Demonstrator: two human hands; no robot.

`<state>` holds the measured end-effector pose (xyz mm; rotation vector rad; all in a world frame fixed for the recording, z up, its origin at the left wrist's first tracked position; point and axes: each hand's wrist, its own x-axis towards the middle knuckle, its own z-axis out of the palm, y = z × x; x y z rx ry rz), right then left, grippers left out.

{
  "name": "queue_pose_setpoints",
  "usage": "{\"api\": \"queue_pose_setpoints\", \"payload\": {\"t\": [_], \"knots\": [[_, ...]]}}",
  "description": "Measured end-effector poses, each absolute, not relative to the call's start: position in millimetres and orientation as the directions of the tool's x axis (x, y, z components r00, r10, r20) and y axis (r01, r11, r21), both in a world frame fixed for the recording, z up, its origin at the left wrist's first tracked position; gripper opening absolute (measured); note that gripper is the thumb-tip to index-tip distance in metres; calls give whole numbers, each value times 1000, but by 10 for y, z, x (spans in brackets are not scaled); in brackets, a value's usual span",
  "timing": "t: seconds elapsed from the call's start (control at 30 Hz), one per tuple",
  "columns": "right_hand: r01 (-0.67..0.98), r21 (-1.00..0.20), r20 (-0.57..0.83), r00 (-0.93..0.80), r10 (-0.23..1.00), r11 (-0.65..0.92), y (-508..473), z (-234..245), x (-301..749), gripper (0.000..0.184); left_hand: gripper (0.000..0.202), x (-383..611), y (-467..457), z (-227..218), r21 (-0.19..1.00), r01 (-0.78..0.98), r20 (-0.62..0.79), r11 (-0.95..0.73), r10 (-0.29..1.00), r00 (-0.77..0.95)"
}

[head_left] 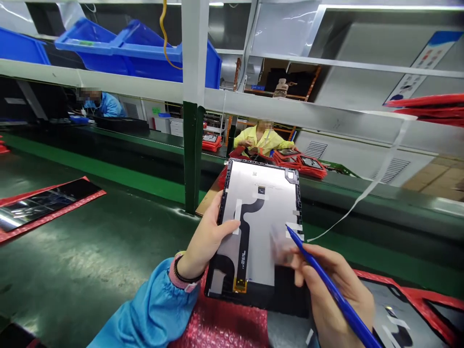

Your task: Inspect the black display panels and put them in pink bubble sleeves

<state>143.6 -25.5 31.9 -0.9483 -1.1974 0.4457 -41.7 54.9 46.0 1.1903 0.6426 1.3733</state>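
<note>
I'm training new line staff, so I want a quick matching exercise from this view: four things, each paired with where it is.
Things:
1. screen panel
2. blue pen
3. red bubble wrap
4. blue bins

Places:
A. on the shelf overhead
B. beneath the screen panel
C. in the right hand
D. in the left hand

Pairs: 1-D, 2-C, 3-B, 4-A

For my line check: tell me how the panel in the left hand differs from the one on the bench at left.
The held tablet display panel is raised in the left hand; the other panel lies flat on the green bench. The held one shows a silver back with a black flex cable, the other a glossy black face. Only the other has a red border. Both are thin rectangles.
</note>
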Motion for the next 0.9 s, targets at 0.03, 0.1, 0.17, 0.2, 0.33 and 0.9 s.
{"api": "queue_pose_setpoints", "payload": {"t": [0.03,0.1,0.17,0.2,0.33,0.9], "knots": [[238,-787,615,373,695,569,-233,290,1414,14,61,-414,554,450,900,-387,281,-200,946,164],[314,-715,697,387,604,625,-202,227,1385,18,65,-410,563,436,899,-391,280,-197,945,167],[345,-671,738,395,547,657,-191,172,1372,29,67,-406,562,432,898,-394,278,-195,946,166],[358,-664,743,413,527,656,-191,150,1370,34,67,-403,553,433,899,-392,278,-196,947,163],[441,-633,772,419,478,637,-211,105,1380,42,64,-380,460,461,906,-362,271,-218,957,102],[77,-653,640,588,495,753,-263,245,1508,25,65,-414,508,458,883,-412,297,-224,947,121]]}}
